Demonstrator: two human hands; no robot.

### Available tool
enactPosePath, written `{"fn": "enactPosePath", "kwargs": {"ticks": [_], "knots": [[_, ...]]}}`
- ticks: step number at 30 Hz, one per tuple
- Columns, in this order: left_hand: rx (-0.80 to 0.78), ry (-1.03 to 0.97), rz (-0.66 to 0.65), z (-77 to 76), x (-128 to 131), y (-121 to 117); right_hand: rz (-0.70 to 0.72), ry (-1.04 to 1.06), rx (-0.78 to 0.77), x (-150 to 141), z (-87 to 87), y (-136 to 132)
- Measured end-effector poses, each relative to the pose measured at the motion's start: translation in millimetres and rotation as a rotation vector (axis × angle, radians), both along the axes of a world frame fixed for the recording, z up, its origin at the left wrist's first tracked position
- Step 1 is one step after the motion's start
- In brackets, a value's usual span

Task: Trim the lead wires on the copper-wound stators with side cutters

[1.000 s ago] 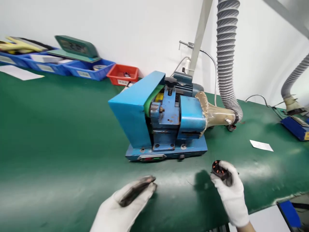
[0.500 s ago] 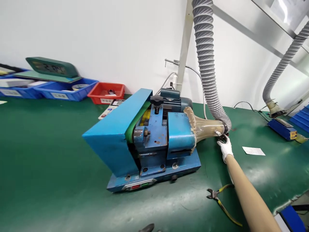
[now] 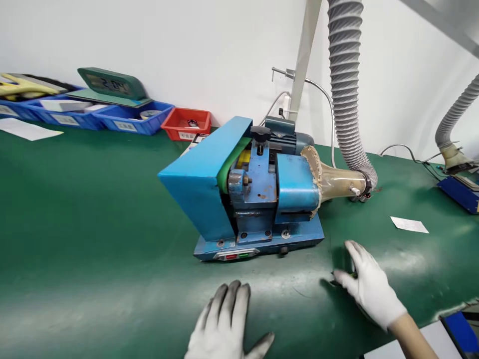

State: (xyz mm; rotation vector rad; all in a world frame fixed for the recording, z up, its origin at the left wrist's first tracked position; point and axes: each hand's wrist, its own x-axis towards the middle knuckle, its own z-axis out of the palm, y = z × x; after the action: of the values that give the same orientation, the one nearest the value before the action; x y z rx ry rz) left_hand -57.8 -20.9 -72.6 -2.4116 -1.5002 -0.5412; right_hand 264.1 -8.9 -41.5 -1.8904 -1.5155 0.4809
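My left hand (image 3: 221, 324), in a white glove with dark-stained fingertips, is low in the middle with its fingers stretched and thumb apart. It holds nothing and is in front of the blue belt grinder (image 3: 258, 199) with a green belt. My right hand (image 3: 370, 286), also gloved, is over the cutting pliers (image 3: 336, 282) at the right. Its thumb and fingers are apart, and the hand covers most of the yellow handles. Small dark metal parts (image 3: 362, 198) lie under the end of the grinder's dust nozzle (image 3: 339, 182).
A grey ribbed hose (image 3: 345, 75) rises from the nozzle. Blue bins (image 3: 134, 122), a red bin (image 3: 187, 124) and a green digital clock (image 3: 112, 82) stand along the wall. A paper slip (image 3: 409, 224) lies on the green tabletop (image 3: 112, 214), with another blue machine (image 3: 460, 192) beyond.
My right hand has come back from the nozzle's end to the pliers. My left hand has come further into view. The view has shifted, so the grinder appears higher and further right.
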Motion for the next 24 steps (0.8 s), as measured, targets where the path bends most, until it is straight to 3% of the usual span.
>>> {"fn": "enactPosePath", "kwargs": {"ticks": [2, 4, 7, 10, 15, 19, 24], "knots": [[-0.090, -0.008, -0.021, 4.1, 14.6, 6.4, 0.045, -0.405, 0.004, -5.3, -9.0, -35.9], [-0.214, -0.012, -0.150, 10.8, 37.3, 12.9, 0.041, -0.708, 0.016, 2.7, -20.7, -58.0], [-0.394, -0.030, -0.374, 20.2, 81.8, 24.1, -0.086, -0.876, 0.051, 35.1, -34.8, -69.6], [-0.469, -0.082, -0.443, 23.3, 128.2, 38.9, -0.263, -0.914, 0.034, 76.9, -39.2, -70.4], [-0.456, -0.073, -0.312, 19.9, 188.7, 63.0, -0.428, -0.855, -0.086, 127.3, -29.2, -69.3], [-0.434, -0.062, -0.196, 21.8, 236.1, 76.3, -0.519, -0.701, -0.233, 142.0, -20.7, -64.5], [-0.403, -0.063, -0.256, 20.4, 314.9, 92.5, -0.630, -0.551, -0.198, 150.4, -20.0, -62.4]]}}
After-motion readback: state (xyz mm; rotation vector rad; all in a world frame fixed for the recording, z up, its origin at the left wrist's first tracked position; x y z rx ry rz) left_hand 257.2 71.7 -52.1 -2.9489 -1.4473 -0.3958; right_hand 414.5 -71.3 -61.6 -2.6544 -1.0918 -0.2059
